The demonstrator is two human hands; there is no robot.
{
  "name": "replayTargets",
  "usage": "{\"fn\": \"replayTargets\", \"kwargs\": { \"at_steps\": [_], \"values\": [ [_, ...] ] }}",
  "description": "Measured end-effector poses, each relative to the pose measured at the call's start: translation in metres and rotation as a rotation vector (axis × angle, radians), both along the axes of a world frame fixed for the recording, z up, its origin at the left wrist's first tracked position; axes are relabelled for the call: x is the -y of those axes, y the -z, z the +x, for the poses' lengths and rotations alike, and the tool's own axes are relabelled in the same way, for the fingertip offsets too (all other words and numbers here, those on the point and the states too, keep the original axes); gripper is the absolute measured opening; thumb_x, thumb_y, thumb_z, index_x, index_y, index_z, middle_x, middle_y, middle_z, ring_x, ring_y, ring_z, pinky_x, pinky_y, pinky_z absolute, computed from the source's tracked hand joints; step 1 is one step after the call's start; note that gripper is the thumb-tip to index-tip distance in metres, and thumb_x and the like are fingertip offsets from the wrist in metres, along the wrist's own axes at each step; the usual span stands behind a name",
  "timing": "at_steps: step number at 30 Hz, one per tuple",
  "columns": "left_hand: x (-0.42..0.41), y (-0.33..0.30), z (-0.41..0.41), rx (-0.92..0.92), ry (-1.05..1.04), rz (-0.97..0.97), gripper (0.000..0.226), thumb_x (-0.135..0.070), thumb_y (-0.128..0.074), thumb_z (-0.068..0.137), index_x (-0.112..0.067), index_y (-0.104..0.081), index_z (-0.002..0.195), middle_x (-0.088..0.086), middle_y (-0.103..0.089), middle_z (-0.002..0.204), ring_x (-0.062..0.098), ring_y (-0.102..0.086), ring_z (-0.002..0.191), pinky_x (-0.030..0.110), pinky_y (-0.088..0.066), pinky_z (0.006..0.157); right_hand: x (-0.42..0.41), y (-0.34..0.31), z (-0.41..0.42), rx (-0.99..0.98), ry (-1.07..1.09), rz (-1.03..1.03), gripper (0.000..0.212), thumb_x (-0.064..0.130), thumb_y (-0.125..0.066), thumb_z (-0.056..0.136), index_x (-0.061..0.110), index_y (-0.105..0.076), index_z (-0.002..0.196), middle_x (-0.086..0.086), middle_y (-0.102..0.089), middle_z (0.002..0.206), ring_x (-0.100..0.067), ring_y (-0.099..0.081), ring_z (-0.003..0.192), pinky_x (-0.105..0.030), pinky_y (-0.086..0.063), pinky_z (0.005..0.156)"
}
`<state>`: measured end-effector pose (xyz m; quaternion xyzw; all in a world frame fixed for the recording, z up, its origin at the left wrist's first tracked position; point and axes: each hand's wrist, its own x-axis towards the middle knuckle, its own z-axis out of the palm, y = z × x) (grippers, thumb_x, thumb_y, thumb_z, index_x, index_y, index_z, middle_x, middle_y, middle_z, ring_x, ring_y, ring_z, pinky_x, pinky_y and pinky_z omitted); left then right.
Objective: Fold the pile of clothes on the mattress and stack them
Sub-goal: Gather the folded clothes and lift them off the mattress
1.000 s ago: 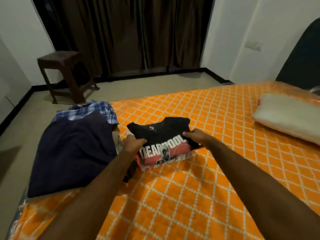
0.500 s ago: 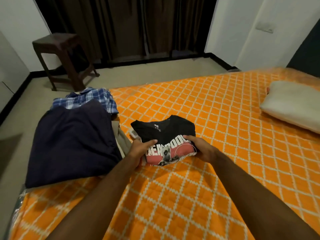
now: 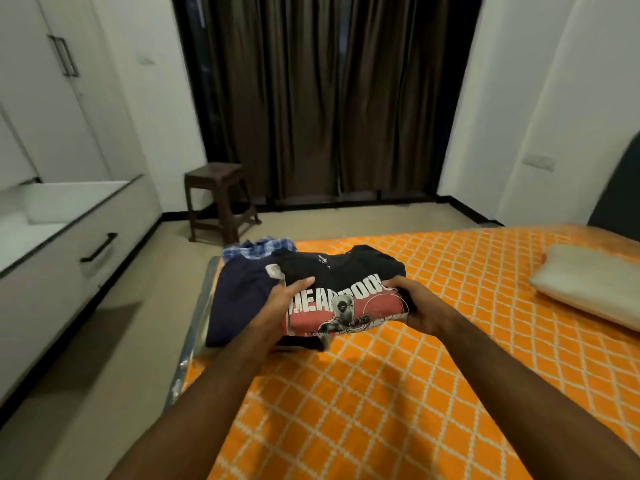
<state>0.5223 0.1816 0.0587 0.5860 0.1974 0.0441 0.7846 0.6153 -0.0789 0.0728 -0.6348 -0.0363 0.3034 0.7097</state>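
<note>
A folded black T-shirt (image 3: 343, 275) with a red and white print is lifted off the orange quilted mattress (image 3: 398, 393). My left hand (image 3: 277, 306) grips its left edge, thumb on top. My right hand (image 3: 415, 306) grips its right edge. The shirt hangs partly over a stack of folded clothes at the mattress's left corner: a dark navy garment (image 3: 239, 299) on top and a blue checked shirt (image 3: 259, 249) behind it. Part of the stack is hidden by the T-shirt and my left hand.
A cream pillow (image 3: 588, 285) lies at the mattress's right side. A dark wooden stool (image 3: 218, 199) stands on the floor before brown curtains (image 3: 329, 98). A white cabinet with a drawer (image 3: 86, 244) runs along the left wall.
Both hands have lifted the folded T-shirt off the mattress and carried it left, over the edge of the folded stack. My view has tilted up.
</note>
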Motion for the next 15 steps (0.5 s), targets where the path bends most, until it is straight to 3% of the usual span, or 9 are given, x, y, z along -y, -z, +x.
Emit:
{"fn": "replayTargets", "kwargs": {
  "at_steps": [4,8,12,15],
  "values": [
    [-0.055,-0.03,-0.041,0.115,-0.007,-0.115,0.041,-0.03,-0.076,0.084,-0.003,-0.071,0.114,0.025,-0.072,0.104,0.034,-0.072,0.082,0.045,-0.061,0.079,-0.058,-0.033,-0.023,0.07,-0.06,0.063,0.015,0.01,-0.06,0.09,-0.001,-0.069,0.095,-0.021,-0.069,0.098,-0.028,-0.066,0.08,-0.03,-0.055,0.062],
    [-0.121,-0.041,-0.046,0.136,-0.112,-0.083,0.062,-0.027,-0.078,0.081,0.002,-0.055,0.131,0.025,-0.07,0.103,0.029,-0.074,0.072,0.038,-0.06,0.059,-0.136,-0.04,-0.006,0.107,-0.138,0.095,0.015,0.006,-0.056,0.089,-0.003,-0.065,0.097,-0.022,-0.069,0.096,-0.026,-0.069,0.077,-0.029,-0.056,0.06],
    [-0.203,-0.046,-0.031,0.142,-0.26,-0.034,0.043,-0.021,-0.066,0.092,0.007,-0.06,0.125,0.019,-0.073,0.092,0.025,-0.073,0.067,0.032,-0.059,0.057,-0.251,-0.045,0.043,0.156,-0.227,0.106,0.014,0.003,-0.053,0.088,0.001,-0.058,0.101,-0.015,-0.065,0.08,-0.018,-0.065,0.057,-0.025,-0.053,0.05],
    [-0.279,-0.054,-0.018,0.117,-0.375,-0.011,0.042,-0.027,-0.069,0.089,0.001,-0.063,0.12,0.017,-0.075,0.092,0.026,-0.073,0.072,0.033,-0.06,0.061,-0.345,-0.056,0.078,0.154,-0.333,0.101,0.007,0.004,-0.055,0.087,0.002,-0.061,0.089,-0.011,-0.065,0.074,-0.017,-0.063,0.054,-0.025,-0.051,0.049]
  ]
}}
